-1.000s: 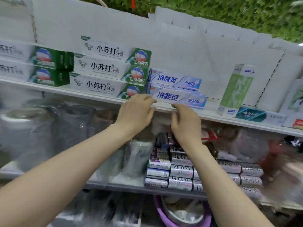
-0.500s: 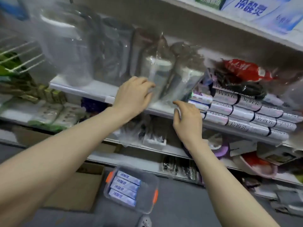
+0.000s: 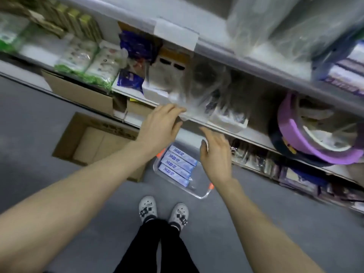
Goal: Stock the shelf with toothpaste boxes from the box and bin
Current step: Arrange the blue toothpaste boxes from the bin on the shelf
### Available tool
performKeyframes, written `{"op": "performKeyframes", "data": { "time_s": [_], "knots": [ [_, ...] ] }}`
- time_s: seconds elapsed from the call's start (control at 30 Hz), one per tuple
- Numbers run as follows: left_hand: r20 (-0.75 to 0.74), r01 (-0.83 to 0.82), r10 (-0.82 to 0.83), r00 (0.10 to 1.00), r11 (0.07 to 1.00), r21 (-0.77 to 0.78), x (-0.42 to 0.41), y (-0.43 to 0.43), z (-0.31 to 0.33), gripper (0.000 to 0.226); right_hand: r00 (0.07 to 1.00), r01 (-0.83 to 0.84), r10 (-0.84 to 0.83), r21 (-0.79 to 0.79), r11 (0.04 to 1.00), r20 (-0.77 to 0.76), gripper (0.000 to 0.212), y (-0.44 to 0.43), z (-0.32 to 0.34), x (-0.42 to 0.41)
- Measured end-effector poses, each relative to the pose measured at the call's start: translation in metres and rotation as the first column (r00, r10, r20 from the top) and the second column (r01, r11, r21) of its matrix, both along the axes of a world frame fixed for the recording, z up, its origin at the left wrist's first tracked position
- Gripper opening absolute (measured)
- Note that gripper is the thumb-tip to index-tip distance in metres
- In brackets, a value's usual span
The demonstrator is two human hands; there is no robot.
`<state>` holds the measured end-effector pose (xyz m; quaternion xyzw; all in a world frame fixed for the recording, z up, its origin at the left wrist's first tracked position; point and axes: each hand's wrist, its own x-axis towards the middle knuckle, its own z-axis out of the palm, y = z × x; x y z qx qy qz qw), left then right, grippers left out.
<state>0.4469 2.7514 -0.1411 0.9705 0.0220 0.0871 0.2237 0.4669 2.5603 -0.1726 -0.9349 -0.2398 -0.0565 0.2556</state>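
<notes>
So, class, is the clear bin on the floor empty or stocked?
Partly stocked: four blue toothpaste boxes lie side by side in the clear bin, with bare bin floor beside them.

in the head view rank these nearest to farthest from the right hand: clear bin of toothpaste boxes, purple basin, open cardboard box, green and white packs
From the right hand:
1. Clear plastic bin, on the floor just below it.
2. Round purple plastic basin on the right and open brown cardboard box on the left: too close to call.
3. Green-and-white packs, far-left shelf.
</notes>
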Motion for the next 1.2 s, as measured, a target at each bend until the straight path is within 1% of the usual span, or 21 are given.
{"op": "performKeyframes", "data": {
  "time_s": [0.13,0.3,0.4,0.47,0.53,0.63,0.73,0.87,1.03,1.2],
  "knots": [
    [-0.108,-0.023,0.015,0.994,0.997,-0.068,-0.012,-0.01,-0.075,0.042,0.99,-0.014,0.014,0.0,1.0,-0.139,0.046,-0.005,-0.073,-0.01],
    [-0.261,-0.063,0.029,0.965,0.991,-0.122,-0.03,-0.023,-0.168,0.043,0.967,-0.002,-0.007,-0.034,0.999,-0.253,0.049,-0.023,-0.165,-0.02],
    [-0.312,-0.079,0.03,0.95,0.986,-0.145,-0.041,-0.031,-0.232,0.045,0.956,0.026,-0.044,-0.064,0.998,-0.29,0.05,-0.035,-0.225,-0.031],
    [-0.349,-0.089,0.026,0.937,0.983,-0.164,-0.049,-0.035,-0.263,0.048,0.947,0.028,-0.056,-0.093,0.995,-0.315,0.05,-0.042,-0.252,-0.038],
    [-0.374,-0.112,0.039,0.926,0.978,-0.176,-0.054,-0.04,-0.303,0.051,0.937,0.034,-0.073,-0.119,0.992,-0.342,0.051,-0.051,-0.292,-0.044],
    [-0.39,-0.129,0.039,0.92,0.97,-0.208,-0.061,-0.048,-0.349,0.053,0.919,0.042,-0.101,-0.159,0.986,-0.382,0.051,-0.061,-0.341,-0.047],
    [-0.391,-0.138,0.04,0.919,0.964,-0.227,-0.064,-0.054,-0.398,0.053,0.922,0.039,-0.117,-0.213,0.976,-0.369,0.054,-0.067,-0.389,-0.045],
    [-0.429,-0.128,0.019,0.903,0.966,-0.225,-0.061,-0.062,-0.454,0.052,0.907,0.033,-0.128,-0.236,0.971,-0.401,0.056,-0.07,-0.447,-0.032],
    [-0.434,-0.123,0.009,0.901,0.964,-0.235,-0.05,-0.07,-0.518,0.053,0.896,0.039,-0.155,-0.274,0.961,-0.415,0.057,-0.068,-0.513,-0.009],
    [-0.447,-0.129,0.016,0.894,0.966,-0.224,-0.036,-0.074,-0.574,0.052,0.911,0.004,-0.17,-0.404,0.915,-0.375,0.065,-0.069,-0.574,0.014]
  ]
}}
